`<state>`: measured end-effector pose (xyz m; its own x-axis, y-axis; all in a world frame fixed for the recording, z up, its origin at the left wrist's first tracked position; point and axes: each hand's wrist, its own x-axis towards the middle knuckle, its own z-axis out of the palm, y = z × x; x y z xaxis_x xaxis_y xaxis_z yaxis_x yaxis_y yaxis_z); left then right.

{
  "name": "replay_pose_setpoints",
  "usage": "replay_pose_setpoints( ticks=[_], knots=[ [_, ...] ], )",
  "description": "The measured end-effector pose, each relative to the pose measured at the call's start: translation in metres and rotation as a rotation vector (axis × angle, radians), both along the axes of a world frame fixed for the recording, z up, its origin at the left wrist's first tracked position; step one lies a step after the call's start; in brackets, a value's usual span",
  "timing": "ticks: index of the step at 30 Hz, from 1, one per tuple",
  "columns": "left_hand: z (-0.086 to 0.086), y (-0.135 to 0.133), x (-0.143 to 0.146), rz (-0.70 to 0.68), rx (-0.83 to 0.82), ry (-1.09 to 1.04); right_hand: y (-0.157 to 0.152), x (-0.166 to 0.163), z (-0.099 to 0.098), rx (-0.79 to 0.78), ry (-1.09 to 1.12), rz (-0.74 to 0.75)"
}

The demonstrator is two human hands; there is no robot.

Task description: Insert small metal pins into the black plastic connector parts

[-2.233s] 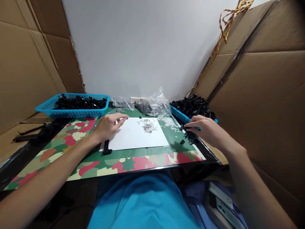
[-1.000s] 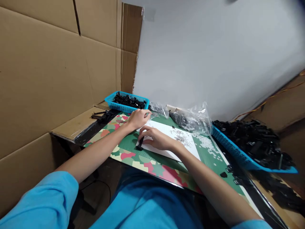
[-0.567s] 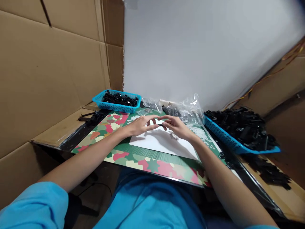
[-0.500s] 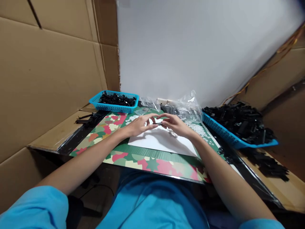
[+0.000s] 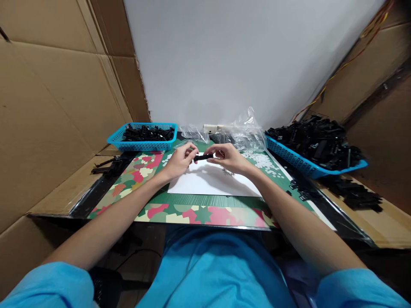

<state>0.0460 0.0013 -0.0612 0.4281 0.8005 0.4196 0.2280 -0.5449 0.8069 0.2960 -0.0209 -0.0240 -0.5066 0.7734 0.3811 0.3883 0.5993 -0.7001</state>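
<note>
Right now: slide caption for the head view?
Left hand and right hand hold a black part over a white sheet, blue baskets either side.

The black bar [image 5: 203,157] in our grip looks like plastic. Below our grip we see smooth white paper [image 5: 212,185]. Past our grip is a crinkly, shiny plastic bag [image 5: 248,133], and left of our grip, a blue plastic basket [image 5: 141,146].

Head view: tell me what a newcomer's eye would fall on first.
Probably the slim black part, held near the centre between the left hand and the right hand, above the white sheet. Next, perhaps, the right blue basket, heaped with black pieces, and the left blue basket at the back, also holding black pieces.
</note>
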Motion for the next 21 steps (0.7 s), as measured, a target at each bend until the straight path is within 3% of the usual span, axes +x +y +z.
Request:
replay_pose_setpoints(
  ticks=[4,9,12,17,21],
  knots=[
    [0.002,-0.004,0.000,-0.047,-0.044,0.041,0.003,0.003,-0.003,0.012,0.026,-0.059],
    [0.006,-0.011,-0.001,-0.007,0.119,0.193,0.008,0.010,-0.006,-0.102,0.035,-0.070],
    [0.005,-0.008,-0.002,0.018,0.177,0.245,0.015,0.018,-0.006,-0.088,-0.022,-0.081],
    [0.004,-0.002,-0.004,0.131,0.226,0.271,0.033,0.033,-0.020,0.086,-0.177,-0.349],
    [0.002,0.002,-0.006,0.208,0.251,0.264,0.043,0.039,-0.038,0.064,-0.317,-0.388]
  ],
)
